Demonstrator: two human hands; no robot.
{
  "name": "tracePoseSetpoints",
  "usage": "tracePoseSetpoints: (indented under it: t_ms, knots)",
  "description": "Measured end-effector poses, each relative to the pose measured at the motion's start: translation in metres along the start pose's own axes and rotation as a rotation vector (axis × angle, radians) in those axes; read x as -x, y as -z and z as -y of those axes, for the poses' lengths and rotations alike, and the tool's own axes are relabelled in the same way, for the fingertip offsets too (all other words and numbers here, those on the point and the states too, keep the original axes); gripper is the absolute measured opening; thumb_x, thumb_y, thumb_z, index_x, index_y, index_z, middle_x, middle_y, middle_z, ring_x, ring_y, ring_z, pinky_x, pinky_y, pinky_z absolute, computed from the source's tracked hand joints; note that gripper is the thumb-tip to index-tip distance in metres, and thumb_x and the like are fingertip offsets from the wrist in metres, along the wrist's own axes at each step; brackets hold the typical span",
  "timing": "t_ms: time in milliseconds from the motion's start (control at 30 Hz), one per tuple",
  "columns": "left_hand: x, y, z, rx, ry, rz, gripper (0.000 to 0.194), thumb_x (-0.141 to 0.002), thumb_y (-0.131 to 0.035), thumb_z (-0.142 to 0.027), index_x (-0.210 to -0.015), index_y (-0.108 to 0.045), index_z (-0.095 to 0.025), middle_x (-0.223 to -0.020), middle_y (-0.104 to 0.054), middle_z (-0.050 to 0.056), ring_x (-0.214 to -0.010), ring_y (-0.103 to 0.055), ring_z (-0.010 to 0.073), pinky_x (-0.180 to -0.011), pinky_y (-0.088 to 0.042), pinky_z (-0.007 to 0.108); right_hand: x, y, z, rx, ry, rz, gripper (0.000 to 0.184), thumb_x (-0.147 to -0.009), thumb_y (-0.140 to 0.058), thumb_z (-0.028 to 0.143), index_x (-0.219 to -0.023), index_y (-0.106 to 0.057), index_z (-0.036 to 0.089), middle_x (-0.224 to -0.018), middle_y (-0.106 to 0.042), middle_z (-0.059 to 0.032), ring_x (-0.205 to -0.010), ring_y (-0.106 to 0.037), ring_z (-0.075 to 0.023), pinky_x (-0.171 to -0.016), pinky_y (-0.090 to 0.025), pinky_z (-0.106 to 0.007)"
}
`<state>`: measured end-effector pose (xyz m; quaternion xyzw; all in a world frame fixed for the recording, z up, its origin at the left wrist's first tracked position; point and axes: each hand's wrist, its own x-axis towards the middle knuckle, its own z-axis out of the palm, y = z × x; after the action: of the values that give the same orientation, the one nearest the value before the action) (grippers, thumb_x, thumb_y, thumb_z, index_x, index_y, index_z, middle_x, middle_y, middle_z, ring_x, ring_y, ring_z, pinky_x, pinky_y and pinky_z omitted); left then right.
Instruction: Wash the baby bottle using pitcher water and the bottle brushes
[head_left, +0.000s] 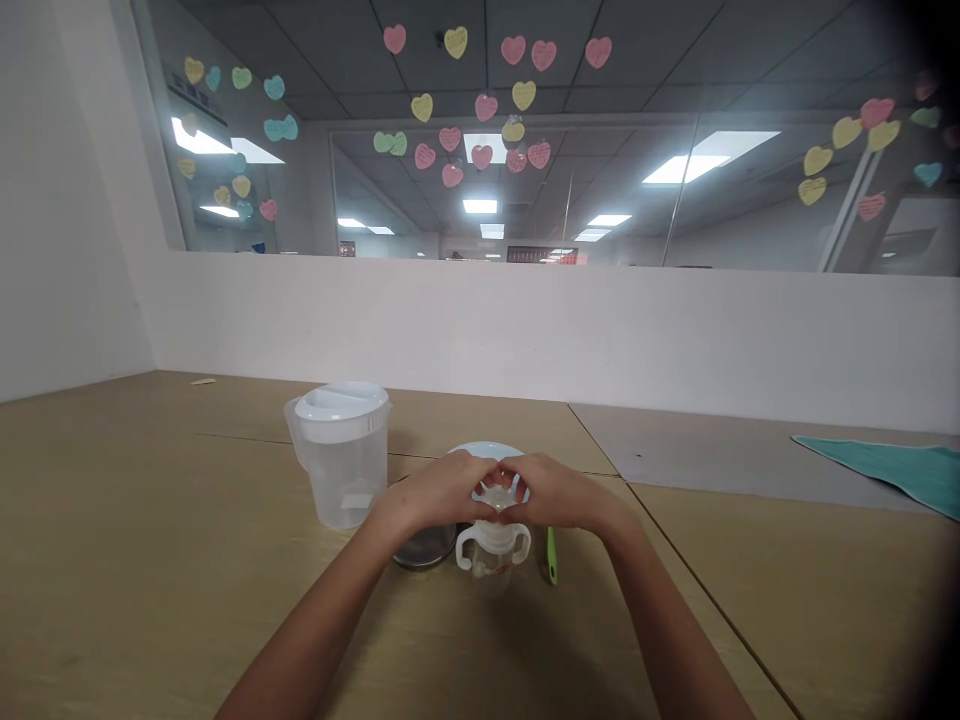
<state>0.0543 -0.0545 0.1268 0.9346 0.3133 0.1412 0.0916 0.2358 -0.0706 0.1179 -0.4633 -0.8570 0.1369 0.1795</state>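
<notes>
A two-handled baby cup (493,545) with a clear body and white handles stands upright on the table, below and behind my hands. My left hand (454,487) and my right hand (551,490) meet at the fingertips and thumb tips, forming a ring. The cup's pale top shows through this ring. Both hands have their fingers curved away from the thumbs, and I see nothing held in them. Whether they touch the cup's top is unclear. Beyond the hands lies a pale blue plate (484,446), partly hidden.
A clear pitcher (346,460) with a white lid stands to the left. Close to the cup are a dark round dish (425,548) and a green handle (552,557), both partly covered. A teal cloth (892,468) lies far right. A white wall (487,325) bounds the table's back.
</notes>
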Motion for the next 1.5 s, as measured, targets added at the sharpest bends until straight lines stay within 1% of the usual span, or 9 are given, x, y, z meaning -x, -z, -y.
tracePoseSetpoints:
  t_ms: [233, 333, 433, 600, 700, 867, 1033, 1200, 1500]
  knots:
    - [-0.003, -0.008, 0.011, 0.005, 0.119, -0.030, 0.039, -0.065, -0.067, -0.041, -0.093, -0.051, -0.019, -0.090, -0.063, 0.004, -0.082, -0.058, 0.0189, -0.066, -0.039, 0.025, -0.015, -0.009, -0.012, -0.021, -0.101, 0.008, 0.041, -0.054, -0.074, 0.044, -0.082, -0.060, 0.018, -0.077, -0.060, 0.0013, -0.064, -0.051, -0.0113, -0.051, -0.033, -0.021]
    - [-0.001, -0.010, 0.015, 0.099, 0.128, -0.038, 0.046, -0.062, -0.070, -0.044, -0.096, -0.049, -0.019, -0.094, -0.064, 0.004, -0.086, -0.058, 0.0197, -0.069, -0.041, 0.026, -0.015, -0.009, -0.014, -0.032, -0.107, 0.019, 0.041, -0.054, -0.074, 0.045, -0.083, -0.061, 0.019, -0.076, -0.059, 0.0017, -0.065, -0.052, -0.0113, -0.052, -0.033, -0.021]
    - [0.010, -0.018, 0.020, 0.259, 0.084, -0.063, 0.043, -0.069, -0.064, -0.044, -0.103, -0.049, -0.022, -0.104, -0.064, 0.004, -0.097, -0.058, 0.0200, -0.079, -0.043, 0.029, -0.014, -0.010, -0.014, -0.032, -0.123, 0.011, 0.044, -0.054, -0.073, 0.049, -0.084, -0.059, 0.019, -0.080, -0.060, 0.0005, -0.069, -0.052, -0.0129, -0.053, -0.034, -0.021]
    - [0.031, -0.068, 0.031, 0.358, 0.135, -0.297, 0.067, -0.073, -0.061, -0.047, -0.131, -0.034, -0.026, -0.126, -0.053, 0.007, -0.116, -0.047, 0.0247, -0.097, -0.036, 0.039, -0.012, -0.009, -0.013, -0.079, -0.145, 0.069, 0.044, -0.060, -0.068, 0.048, -0.091, -0.053, 0.021, -0.086, -0.060, 0.0005, -0.072, -0.053, -0.0134, -0.055, -0.035, -0.022]
    - [0.030, -0.107, 0.036, 0.348, 0.138, -0.420, 0.076, -0.066, -0.067, -0.050, -0.129, -0.037, -0.020, -0.127, -0.050, 0.011, -0.115, -0.046, 0.0268, -0.096, -0.037, 0.040, -0.011, -0.008, -0.010, -0.075, -0.147, 0.102, 0.044, -0.060, -0.067, 0.051, -0.090, -0.052, 0.022, -0.087, -0.059, 0.0011, -0.072, -0.053, -0.0136, -0.055, -0.035, -0.022]
    - [0.016, -0.142, 0.034, 0.208, 0.121, -0.617, 0.057, -0.068, -0.063, -0.053, -0.112, -0.052, -0.019, -0.103, -0.060, 0.009, -0.097, -0.054, 0.0251, -0.086, -0.043, 0.040, -0.011, -0.014, -0.004, -0.015, -0.183, 0.142, 0.054, -0.053, -0.069, 0.054, -0.091, -0.049, 0.023, -0.083, -0.057, 0.0020, -0.070, -0.052, -0.0145, -0.050, -0.032, -0.022]
    - [0.012, -0.146, 0.034, 0.125, 0.092, -0.700, 0.047, -0.067, -0.063, -0.050, -0.102, -0.056, -0.019, -0.090, -0.061, 0.007, -0.087, -0.055, 0.0242, -0.077, -0.045, 0.039, -0.011, -0.019, 0.001, 0.094, -0.139, 0.094, 0.050, -0.051, -0.070, 0.048, -0.090, -0.052, 0.022, -0.084, -0.056, 0.0002, -0.071, -0.051, -0.0155, -0.051, -0.030, -0.023]
    - [0.011, -0.150, 0.039, 0.044, 0.008, -0.757, 0.051, -0.067, -0.063, -0.051, -0.105, -0.055, -0.019, -0.094, -0.062, 0.008, -0.089, -0.056, 0.0253, -0.076, -0.046, 0.039, -0.009, -0.010, 0.000, 0.063, -0.112, 0.116, 0.047, -0.055, -0.069, 0.050, -0.089, -0.054, 0.022, -0.083, -0.058, 0.0001, -0.070, -0.052, -0.0141, -0.052, -0.031, -0.022]
    - [0.011, -0.141, 0.030, -0.020, 0.012, -0.713, 0.057, -0.064, -0.064, -0.053, -0.109, -0.054, -0.018, -0.088, -0.063, 0.008, -0.081, -0.057, 0.0239, -0.073, -0.047, 0.039, -0.002, -0.007, 0.001, 0.064, -0.146, 0.106, 0.046, -0.056, -0.069, 0.048, -0.092, -0.055, 0.022, -0.086, -0.059, 0.0004, -0.071, -0.053, -0.0144, -0.052, -0.030, -0.022]
